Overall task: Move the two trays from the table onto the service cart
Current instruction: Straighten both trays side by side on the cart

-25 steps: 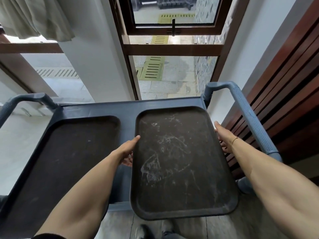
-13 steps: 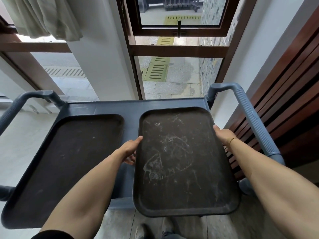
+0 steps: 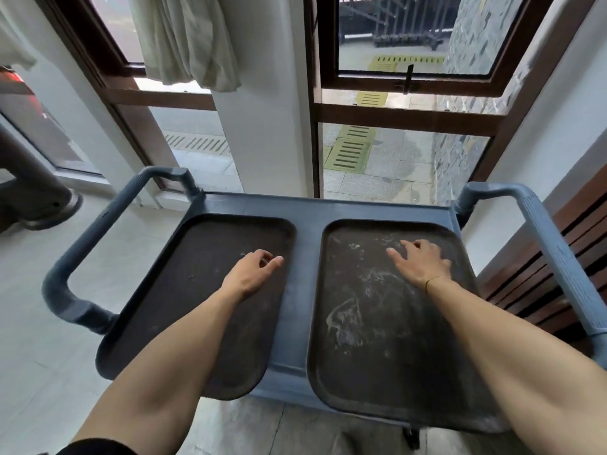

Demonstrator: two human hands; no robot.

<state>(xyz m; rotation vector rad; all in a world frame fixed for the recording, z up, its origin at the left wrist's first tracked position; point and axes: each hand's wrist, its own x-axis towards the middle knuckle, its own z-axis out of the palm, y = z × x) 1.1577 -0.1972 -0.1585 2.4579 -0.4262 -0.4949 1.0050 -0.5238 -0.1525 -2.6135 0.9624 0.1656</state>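
Two dark brown trays lie side by side on the blue-grey service cart (image 3: 302, 211). The left tray (image 3: 203, 290) is plain. The right tray (image 3: 377, 339) has white scuff marks and overhangs the cart's near edge. My left hand (image 3: 253, 274) hovers over the left tray near its right rim, fingers loosely curled, holding nothing. My right hand (image 3: 420, 261) is spread above or on the far part of the right tray, fingers apart, gripping nothing.
The cart has a tubular handle at the left end (image 3: 75, 257) and one at the right end (image 3: 555, 257). Windows with brown frames (image 3: 407, 113) and a white pillar (image 3: 262, 126) stand behind it. A slatted wooden panel (image 3: 542, 274) is at the right. A curtain (image 3: 187, 41) hangs above.
Both hands have let go of the right tray's side rims. The left hand moved over the left tray, the right hand over the right tray's surface. The view has tilted up.
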